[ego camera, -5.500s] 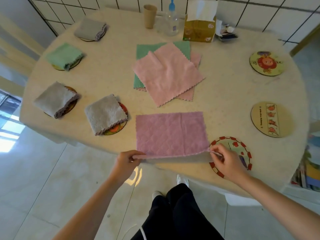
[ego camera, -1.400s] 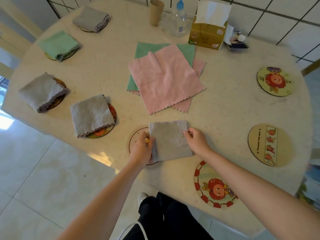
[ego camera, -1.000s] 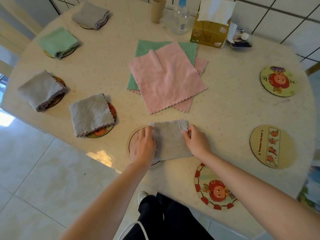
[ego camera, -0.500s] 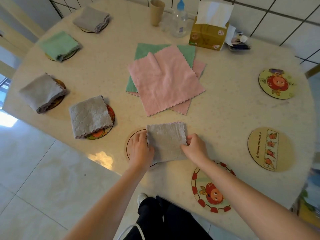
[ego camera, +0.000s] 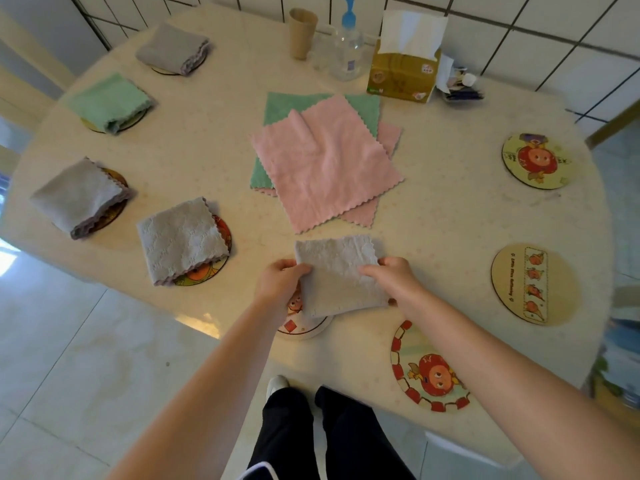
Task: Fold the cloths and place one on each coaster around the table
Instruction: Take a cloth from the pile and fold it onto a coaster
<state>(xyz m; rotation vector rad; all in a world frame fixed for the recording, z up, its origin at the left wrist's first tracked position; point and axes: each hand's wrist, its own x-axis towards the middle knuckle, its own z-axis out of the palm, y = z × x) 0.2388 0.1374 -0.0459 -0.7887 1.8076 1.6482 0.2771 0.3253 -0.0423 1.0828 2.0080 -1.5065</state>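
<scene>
A folded grey cloth (ego camera: 337, 275) lies at the near edge of the round table, partly over a white coaster (ego camera: 304, 329). My left hand (ego camera: 280, 282) grips its left edge and my right hand (ego camera: 391, 277) grips its right edge. Several folded cloths rest on coasters to the left: grey (ego camera: 181, 237), grey (ego camera: 78, 197), green (ego camera: 107, 102) and grey (ego camera: 171, 48). A pile of unfolded cloths sits mid-table, with a pink cloth (ego camera: 325, 161) on top of a green cloth (ego camera: 277, 109). Three bare coasters lie on the right: red-rimmed (ego camera: 426, 372), tan (ego camera: 533, 284), yellow (ego camera: 535, 161).
At the far edge stand a paper cup (ego camera: 303, 32), a clear pump bottle (ego camera: 344, 51), a tissue box (ego camera: 403, 72) and some small clutter (ego camera: 457, 86). The tiled wall runs behind. Pale floor tiles and my feet show below the table's near edge (ego camera: 194, 320).
The purple-pink cloth that was folded once is now a small grey-faced square. In the last second both hands shifted it slightly on the white coaster and closed on its side edges.
</scene>
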